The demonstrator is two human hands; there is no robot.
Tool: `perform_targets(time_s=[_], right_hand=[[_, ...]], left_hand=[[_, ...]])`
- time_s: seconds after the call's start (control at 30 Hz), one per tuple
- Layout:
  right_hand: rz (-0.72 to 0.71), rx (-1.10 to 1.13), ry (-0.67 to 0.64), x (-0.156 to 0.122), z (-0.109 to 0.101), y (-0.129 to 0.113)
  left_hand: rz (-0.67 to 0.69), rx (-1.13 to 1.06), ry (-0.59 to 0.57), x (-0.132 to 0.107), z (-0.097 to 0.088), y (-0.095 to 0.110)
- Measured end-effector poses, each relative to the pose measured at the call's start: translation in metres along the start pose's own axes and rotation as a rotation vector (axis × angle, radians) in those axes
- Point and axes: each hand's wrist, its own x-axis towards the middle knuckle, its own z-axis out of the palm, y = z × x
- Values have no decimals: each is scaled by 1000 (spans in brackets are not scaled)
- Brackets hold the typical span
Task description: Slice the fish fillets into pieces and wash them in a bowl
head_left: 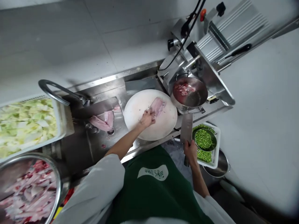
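Note:
A pale pink raw fillet (158, 105), fish by its look, lies on the round white cutting board (161, 132). My left hand (147, 118) has its fingers closed on the fillet's near left end. Off the board's right edge, my right hand (191, 149) grips the handle of a cleaver (186, 126), whose broad blade points away from me. Beyond the board on the right stands a steel pot (189, 106) with reddish scraps of flesh (184, 89) in it. More pink pieces (105, 122) rest in the sink to the left.
A curved faucet (54, 88) reaches over the sink (93, 146). On the left are a white crate (61, 121) of chopped cabbage and a steel bowl (59, 186) of raw pieces. To the right stand a slicing machine (216, 73) and a white basket (217, 149) of chopped green vegetable.

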Motion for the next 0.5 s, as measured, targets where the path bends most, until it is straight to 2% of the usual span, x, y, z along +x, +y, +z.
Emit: perform_targets(time_s=[0.13,0.27,0.33,0.4,0.5], right_hand=[[-23,-83,-92,7,-4,-15],[-181,-214,-232,14,1,-47],[-327,-284,-322,17,9,-71],[-477,-368,-417,20,19,-98],[-624,-507,-518,21,37,-139]], left_hand=[[-97,-29,15,-18,-5,-28],[-205,-152,196,-70,-7,-52],[-231,-146,323,-98,-3,-49],[-254,-114,457,-122,6,-37],[-286,-79,541,-143,23,-17]])
